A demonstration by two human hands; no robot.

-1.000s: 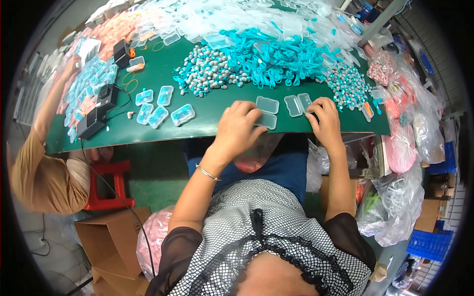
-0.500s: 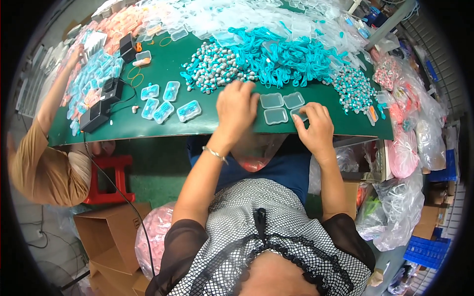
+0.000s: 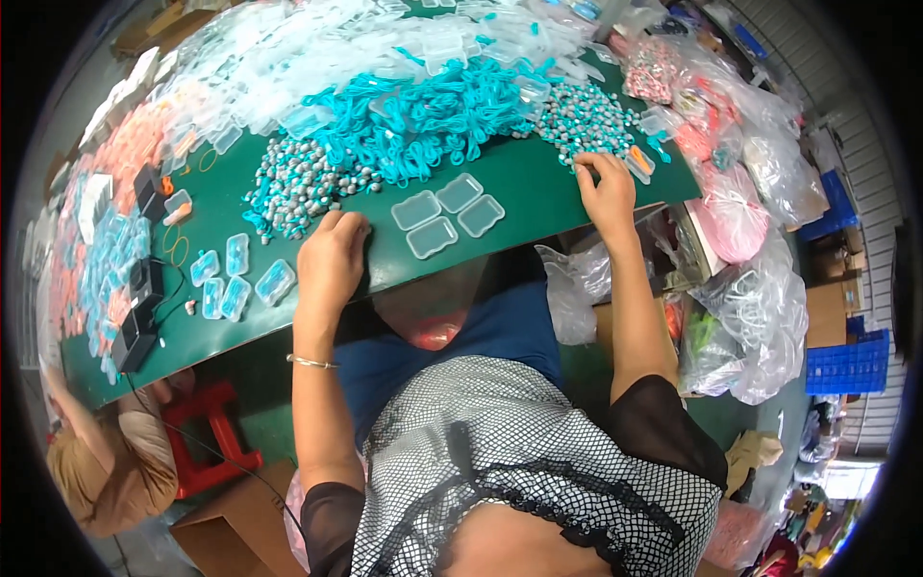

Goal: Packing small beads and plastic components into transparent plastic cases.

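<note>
Near the front edge of the green counter point(image 3: 538, 183), my left hand point(image 3: 332, 260) rests at the edge of a heap of small grey-and-teal plugs point(image 3: 288, 183). My fingers there curl down onto the counter, and I cannot tell if they hold a plug. My right hand point(image 3: 608, 192) is near the right corner, at a second heap of plugs point(image 3: 586, 120). Its fingers are bent over the pile, and I cannot tell if they pinch one.

Between my hands lie three little clear boxes point(image 3: 447, 213), side by side, close to the front edge. They look thin, flat and see-through, with round corners. I think they are very light and a bit slippery, and could slide if bumped. It seems best to hold one by its two long sides.

The plugs look tiny, soft and squishy, so I think they weigh almost nothing and can roll away. A gentle pinch on the fat end should do.

Behind the heaps sits a big tangle of teal cords point(image 3: 433, 111). Far on the left side are filled boxes point(image 3: 236, 279) with blue bits inside.
</note>
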